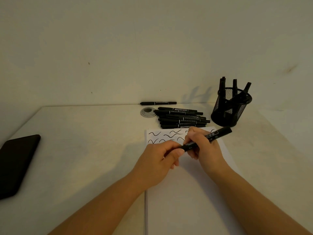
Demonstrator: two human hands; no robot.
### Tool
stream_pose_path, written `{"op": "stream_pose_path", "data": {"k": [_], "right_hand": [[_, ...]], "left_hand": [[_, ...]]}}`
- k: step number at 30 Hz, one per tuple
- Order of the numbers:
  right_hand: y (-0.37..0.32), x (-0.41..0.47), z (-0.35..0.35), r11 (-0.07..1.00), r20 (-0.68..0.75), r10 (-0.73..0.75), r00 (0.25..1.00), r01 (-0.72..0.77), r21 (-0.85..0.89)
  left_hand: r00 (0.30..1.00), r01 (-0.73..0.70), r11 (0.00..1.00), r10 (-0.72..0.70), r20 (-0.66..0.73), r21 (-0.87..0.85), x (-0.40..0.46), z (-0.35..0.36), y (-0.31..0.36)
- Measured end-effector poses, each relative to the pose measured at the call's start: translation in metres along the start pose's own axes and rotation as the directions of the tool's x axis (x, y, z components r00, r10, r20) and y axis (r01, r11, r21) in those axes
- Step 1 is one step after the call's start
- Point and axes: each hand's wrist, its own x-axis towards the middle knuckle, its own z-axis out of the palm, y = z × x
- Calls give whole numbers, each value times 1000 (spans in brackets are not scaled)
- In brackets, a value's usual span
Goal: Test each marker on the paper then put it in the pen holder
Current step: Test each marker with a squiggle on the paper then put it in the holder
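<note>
Black plastic marker (pixel 207 139) is gripped by both hands above the paper (pixel 186 192). The right hand (pixel 203 146) is curled round the barrel near its middle, with the far end of the marker slanting up and to the right past the knuckles. The left hand (pixel 162 160) is closed on the near, lower end, thumb and forefinger pinching it; whether a cap is being held there cannot be told. Both hands are held over the upper part of the white paper, which lies flat on the table (pixel 84 133). Wavy black test strokes (pixel 155 134) are seen along the top edge of the paper. Just beyond that edge a pile of black markers (pixel 181 118) is laid lengthwise, with a single marker (pixel 158 103) apart from it at the back, by the wall. A round metal grommet (pixel 147 112) is set in the table beside the pile. To the right of the pile a black mesh pen holder (pixel 228 109) stands upright with several markers in it. A dark phone (pixel 16 161) is lying at the left edge of the table.
</note>
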Motion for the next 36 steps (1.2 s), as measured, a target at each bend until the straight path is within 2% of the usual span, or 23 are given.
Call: {"op": "stream_pose_path", "data": {"k": [2, 3, 5, 6, 7, 9, 11, 13, 15, 17, 19, 23, 25, 27, 29, 31, 36], "right_hand": [[1, 2, -2, 1000, 14, 0, 1000, 1, -16], [1, 3, -3, 999, -13, 15, 1000, -15, 34], [0, 8, -8, 975, -132, 90, 987, -61, 214], [-2, 11, -11, 970, -198, 112, 974, -64, 235], [-5, 13, -15, 987, -257, 96, 961, -59, 149], [-8, 15, -22, 980, -294, -42, 955, -18, -198], [-12, 13, -24, 861, -170, -177, 970, 69, -504], [-14, 8, -24, 688, 38, -213, 976, 178, -704], [-15, 4, -25, 528, 207, -207, 956, 287, -799], [-18, 5, -29, 379, 299, -231, 926, 369, -849], [-24, 7, -35, 312, 338, -264, 903, 411, -856], [-44, 16, -54, 342, 300, -249, 921, 374, -862], [-55, 25, -66, 362, 223, -260, 940, 309, -880], [-70, 36, -80, 526, 36, -278, 960, 184, -831], [-86, 49, -96, 695, -153, -295, 943, 102, -712], [-99, 61, -109, 778, -267, -310, 913, 82, -622], [-104, 79, -128, 825, -360, -316, 878, 67, -561]], "left_hand": [[993, 27, 999, -32, -116, -45, 1, -2, -1], [983, 41, 996, -55, -177, -80, 2, -3, -2], [954, 63, 988, -102, -282, -143, 3, -7, -3], [940, 72, 986, -117, -319, -150, 3, -10, -3], [929, 79, 987, -123, -348, -138, 4, -12, -4], [916, 87, 994, -107, -386, -68, 5, -16, -4], [918, 99, 994, -73, -389, 47, 6, -19, -2], [931, 91, 980, -21, -365, 175, 9, -20, 2], [942, 74, 957, 24, -334, 279, 13, -21, 7], [946, 53, 929, 71, -316, 367, 19, -21, 14], [950, 35, 905, 101, -295, 423, 28, -18, 23], [955, -31, 882, 166, -248, 470, 47, -9, 42], [945, -49, 891, 188, -268, 450, 60, -9, 49], [937, -33, 889, 187, -296, 456, 74, -12, 49], [946, 25, 867, 141, -293, 497, 91, -17, 42], [969, 86, 826, 61, -239, 557, 106, -21, 28], [990, 137, 725, -113, -80, 675, 132, -25, -5]]}}
